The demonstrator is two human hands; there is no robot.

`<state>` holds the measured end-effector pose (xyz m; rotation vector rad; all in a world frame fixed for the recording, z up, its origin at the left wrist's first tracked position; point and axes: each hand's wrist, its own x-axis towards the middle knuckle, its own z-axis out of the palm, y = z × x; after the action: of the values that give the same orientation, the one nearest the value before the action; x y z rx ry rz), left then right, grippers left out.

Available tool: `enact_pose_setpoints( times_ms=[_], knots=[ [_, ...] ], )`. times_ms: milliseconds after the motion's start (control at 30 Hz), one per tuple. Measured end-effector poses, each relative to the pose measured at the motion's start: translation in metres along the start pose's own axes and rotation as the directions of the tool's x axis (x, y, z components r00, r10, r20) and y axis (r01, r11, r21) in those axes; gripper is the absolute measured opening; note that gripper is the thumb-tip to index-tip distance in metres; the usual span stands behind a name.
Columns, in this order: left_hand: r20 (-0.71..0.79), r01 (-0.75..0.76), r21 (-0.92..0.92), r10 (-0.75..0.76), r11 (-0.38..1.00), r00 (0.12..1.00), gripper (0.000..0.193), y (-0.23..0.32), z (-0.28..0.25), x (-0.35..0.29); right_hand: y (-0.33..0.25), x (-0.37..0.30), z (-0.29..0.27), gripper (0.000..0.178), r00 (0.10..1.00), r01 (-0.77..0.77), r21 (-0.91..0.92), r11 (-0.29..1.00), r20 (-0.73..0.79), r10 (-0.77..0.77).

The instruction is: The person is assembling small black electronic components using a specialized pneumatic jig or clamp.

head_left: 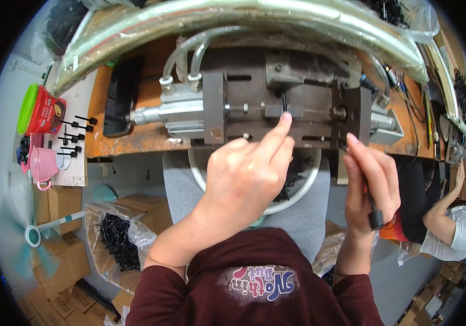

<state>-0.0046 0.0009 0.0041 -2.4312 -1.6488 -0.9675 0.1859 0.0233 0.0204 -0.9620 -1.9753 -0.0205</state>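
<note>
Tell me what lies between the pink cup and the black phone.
In the head view, small black parts lie on a white board between the pink cup and black phone.

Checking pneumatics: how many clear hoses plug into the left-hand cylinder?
2: left hose at left white fitting; right hose at right white fitting, nearer the dark block. Any underneath would be hidden.

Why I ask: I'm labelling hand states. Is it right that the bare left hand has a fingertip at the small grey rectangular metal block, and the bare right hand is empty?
One part is wrong: the bare right hand is not empty. The head view shows it holding a slim black rod, apparently plastic, with a thicker end. The rest stands.
</note>
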Motion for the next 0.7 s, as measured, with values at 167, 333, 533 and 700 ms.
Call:
enact_pose_setpoints(
  times_ms=[167,333,533,700],
  knots=[
    [0.001,0.008,-0.673,-0.009,0.74,1.0,0.042,0.008,-0.025,0.005,0.005,0.018,0.013,0.046,0.947,0.318,-0.066,0.946,0.077,-0.313],
    [-0.128,-0.022,-0.681,-0.089,0.732,0.988,0.035,0.007,-0.048,0.001,-0.003,0.052,0.041,0.049,0.853,0.522,-0.078,0.849,0.076,-0.517],
    [-0.27,0.098,-0.491,-0.257,0.866,0.928,0.031,-0.006,-0.062,-0.015,-0.006,0.154,0.079,0.026,0.88,0.465,0.026,0.885,-0.118,-0.46],
    [-0.267,0.061,-0.445,-0.197,0.893,0.943,0.036,-0.008,-0.057,-0.023,-0.038,0.22,0.14,0.03,0.887,0.461,-0.074,0.884,0.053,-0.458]
  ],
)
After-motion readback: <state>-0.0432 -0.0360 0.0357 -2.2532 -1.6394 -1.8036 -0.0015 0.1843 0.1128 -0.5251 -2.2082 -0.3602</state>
